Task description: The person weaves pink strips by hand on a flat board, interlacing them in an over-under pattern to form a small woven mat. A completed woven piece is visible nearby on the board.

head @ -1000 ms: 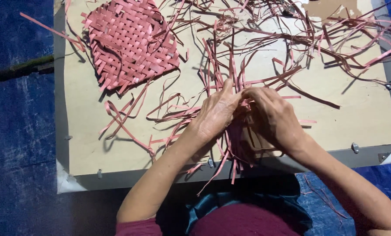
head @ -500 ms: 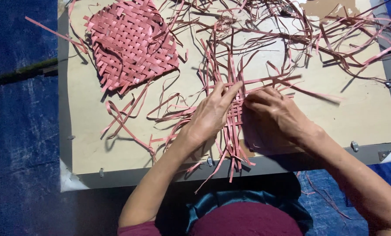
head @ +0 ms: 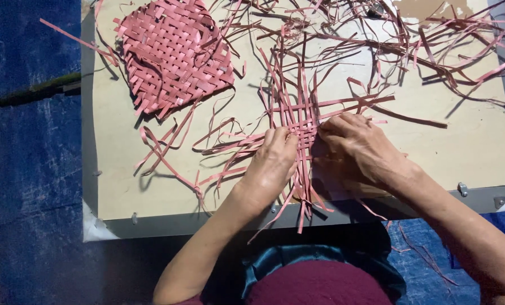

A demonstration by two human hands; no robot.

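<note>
A small patch of pink woven strips (head: 301, 121) lies near the front edge of the pale board (head: 151, 192), only a few rows crossed. The left hand (head: 272, 164) presses flat on its left side, fingers curled; the right hand (head: 357, 149) pinches strips at its right edge. The weave seems just begun; tightening the crossing needs steady pressure. A finished mat (head: 173, 53) lies far left.

My left hand (head: 272, 164) and right hand (head: 357, 149) rest on the started weave (head: 297, 121), near the board's (head: 151, 186) front edge. The finished woven mat (head: 173, 53) lies behind and to the left; loose strips (head: 433, 51) lie behind, right.
</note>
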